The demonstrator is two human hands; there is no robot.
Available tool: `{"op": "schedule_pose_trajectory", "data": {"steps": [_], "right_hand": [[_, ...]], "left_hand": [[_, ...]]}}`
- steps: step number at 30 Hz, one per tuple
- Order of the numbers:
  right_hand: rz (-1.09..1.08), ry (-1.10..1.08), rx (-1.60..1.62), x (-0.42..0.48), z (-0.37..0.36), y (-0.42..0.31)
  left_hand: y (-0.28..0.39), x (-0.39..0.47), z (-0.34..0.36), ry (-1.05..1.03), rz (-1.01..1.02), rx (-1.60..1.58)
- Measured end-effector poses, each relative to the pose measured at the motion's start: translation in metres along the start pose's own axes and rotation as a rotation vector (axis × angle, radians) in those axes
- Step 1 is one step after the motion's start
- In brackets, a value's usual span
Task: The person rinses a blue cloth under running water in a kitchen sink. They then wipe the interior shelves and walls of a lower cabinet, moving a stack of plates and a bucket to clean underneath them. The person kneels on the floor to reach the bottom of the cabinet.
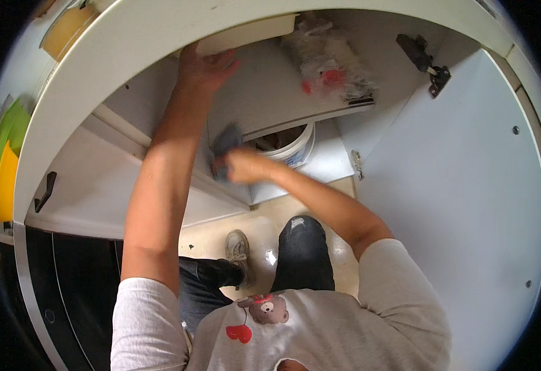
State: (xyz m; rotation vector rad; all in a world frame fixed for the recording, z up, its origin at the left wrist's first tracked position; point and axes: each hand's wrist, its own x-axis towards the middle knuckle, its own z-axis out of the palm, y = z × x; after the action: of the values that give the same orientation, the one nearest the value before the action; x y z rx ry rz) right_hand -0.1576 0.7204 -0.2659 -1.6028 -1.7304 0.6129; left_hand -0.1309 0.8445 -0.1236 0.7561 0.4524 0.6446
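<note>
My left hand (209,69) reaches into an open cabinet, at the near end of a white plastic bin (252,36). Its fingers are spread against or just below the bin; whether they grip it cannot be made out. Lower down, my right hand (247,166) holds a blurred grey-blue cloth (228,139) by the cabinet's left inner side. That cloth is in front of the grey shelf's (261,99) left end. Below the shelf stands a white bucket (300,148) with dark contents, partly covered by my right hand and the shelf.
Clear plastic bags with red parts (333,60) lie on the shelf's right side. An open cabinet door (456,185) with a black hinge (421,58) stands at right. Another door (99,185) is at left. Green (11,132) and yellow containers (7,185) sit on the counter.
</note>
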Motion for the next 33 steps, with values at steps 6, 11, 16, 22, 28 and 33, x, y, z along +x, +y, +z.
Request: {"op": "schedule_pose_trajectory", "data": {"steps": [6,11,16,22,28,33], "right_hand": [[0.027,-0.031,0.386,-0.059,0.017,-0.021],[0.039,0.732,0.029,-0.023,-0.075,-0.016],[0.090,0.793,-0.668,0.062,-0.106,0.068],[0.368,0.627,-0.799,0.088,-0.060,0.104],[0.713,0.445,-0.938,0.053,-0.068,0.074],[0.778,0.426,-1.049,0.001,-0.065,0.057]], "left_hand": [[-0.005,0.000,0.003,-0.064,0.003,0.015],[-0.007,0.013,-0.010,-0.030,-0.032,-0.084],[-0.011,0.006,-0.001,-0.081,-0.005,-0.094],[-0.011,-0.015,0.010,-0.036,-0.031,0.034],[-0.012,-0.028,0.001,-0.058,-0.029,0.071],[-0.009,-0.011,0.002,0.032,-0.080,-0.007]]}}
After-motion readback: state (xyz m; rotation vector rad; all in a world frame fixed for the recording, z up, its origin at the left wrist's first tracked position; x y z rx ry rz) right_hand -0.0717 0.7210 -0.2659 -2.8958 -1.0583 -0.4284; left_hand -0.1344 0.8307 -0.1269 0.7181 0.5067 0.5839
